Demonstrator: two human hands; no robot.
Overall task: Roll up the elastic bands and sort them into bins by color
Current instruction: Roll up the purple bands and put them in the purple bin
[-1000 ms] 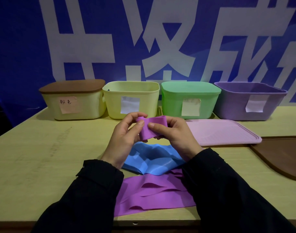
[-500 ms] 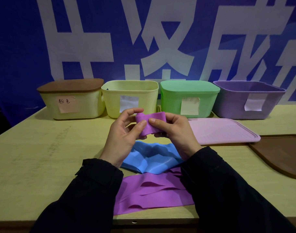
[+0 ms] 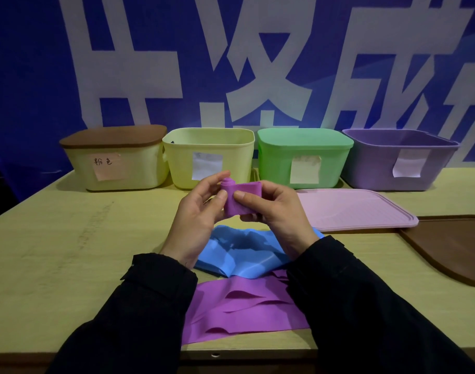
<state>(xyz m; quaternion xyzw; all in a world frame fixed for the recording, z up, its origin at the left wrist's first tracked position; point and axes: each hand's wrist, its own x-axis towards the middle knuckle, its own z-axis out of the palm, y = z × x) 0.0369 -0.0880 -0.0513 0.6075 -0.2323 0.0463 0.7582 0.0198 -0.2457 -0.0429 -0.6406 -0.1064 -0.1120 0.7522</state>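
My left hand [image 3: 201, 211]: thumb and fingers pinch the rolled end of the purple stretchy elastic band [image 3: 240, 198], where a small tight coil shows at the top.
My right hand [image 3: 274, 211]: thumb on the front and fingers curled behind the flat stretch of the same band, holding it taut beside the coil.
Where the band is: raised above the pale wooden table [image 3: 55, 252], in front of the row of bins, its loose tail running down towards the purple folds [image 3: 239, 311] lying between my sleeves.
Done, as I judge it: only the first few turns of this roll; most of the length is unrolled.
Left to do: finish this roll, then the crumpled blue elastic band [image 3: 244, 252] lying under my wrists.
Likely bin: the open purple plastic bin [image 3: 387, 160] at far right; its paper label is unreadable.
Other bins: the brown-lidded cream bin [image 3: 114, 157], the open yellow bin [image 3: 209, 155] and the green lidded bin [image 3: 303, 155].
Inside the bins: I cannot see whether anything is sorted yet.
Loose lids: a pink one [image 3: 352, 209] and a brown one [image 3: 452, 247] lie flat on the right.
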